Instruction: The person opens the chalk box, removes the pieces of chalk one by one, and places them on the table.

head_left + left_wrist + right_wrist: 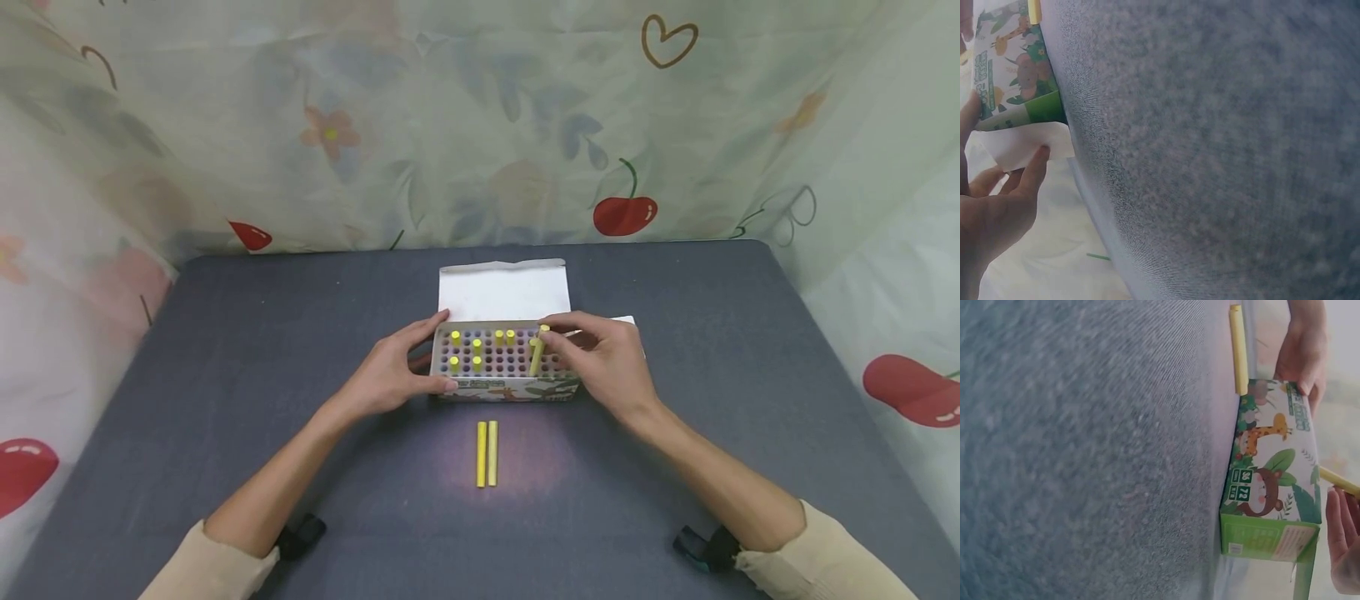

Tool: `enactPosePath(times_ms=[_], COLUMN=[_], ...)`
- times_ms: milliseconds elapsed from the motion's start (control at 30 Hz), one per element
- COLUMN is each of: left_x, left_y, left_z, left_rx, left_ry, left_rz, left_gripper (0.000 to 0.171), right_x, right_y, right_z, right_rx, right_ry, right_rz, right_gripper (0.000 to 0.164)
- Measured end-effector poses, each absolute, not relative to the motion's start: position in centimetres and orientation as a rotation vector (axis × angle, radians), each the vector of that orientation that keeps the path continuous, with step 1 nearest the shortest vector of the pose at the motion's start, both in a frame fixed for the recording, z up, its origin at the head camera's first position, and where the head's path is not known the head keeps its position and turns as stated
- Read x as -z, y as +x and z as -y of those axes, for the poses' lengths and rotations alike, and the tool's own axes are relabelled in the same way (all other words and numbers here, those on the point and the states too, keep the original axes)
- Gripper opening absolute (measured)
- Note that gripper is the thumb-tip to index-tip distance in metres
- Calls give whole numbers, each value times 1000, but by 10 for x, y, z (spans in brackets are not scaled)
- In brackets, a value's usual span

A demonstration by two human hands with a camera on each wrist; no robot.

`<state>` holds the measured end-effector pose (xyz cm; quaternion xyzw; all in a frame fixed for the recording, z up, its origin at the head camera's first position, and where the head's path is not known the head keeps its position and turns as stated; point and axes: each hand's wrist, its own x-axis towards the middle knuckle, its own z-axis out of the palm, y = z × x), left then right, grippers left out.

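Observation:
A small open cardboard box [517,390] with an animal print holds a panel of round holes. Several yellow sticks [477,344] stand in some of those holes, their tops showing. My left hand [390,367] holds the box by its left end, thumb at the front corner and fingers spread toward the back. In the left wrist view, its fingers touch a white flap [1025,144]. My right hand [618,367] pinches the upper end of a slim yellow stick [536,357], which tilts over the right part of the panel. Its lower end is near the front rows of holes.
Two more yellow sticks [482,454] lie side by side on the dark grey tabletop [360,517], in front of the box. The raised white lid [504,292] stands behind it. A patterned curtain [450,125] hangs past the table's far edge.

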<state>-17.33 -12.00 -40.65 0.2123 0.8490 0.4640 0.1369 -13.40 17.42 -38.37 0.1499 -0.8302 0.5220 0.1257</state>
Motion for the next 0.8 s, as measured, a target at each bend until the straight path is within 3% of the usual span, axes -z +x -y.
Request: enactPosePath(times_ms=[800], left_x=[406], left_y=[-173], left_z=[121], left_rx=[-1323], left_ry=[623], left_rz=[-2467], left_gripper=[98], right_x=[385], right_y=[-116], right_z=[-164], right_rx=[-1898], right_ry=[354], right_rz=[2452], right_gripper=[18])
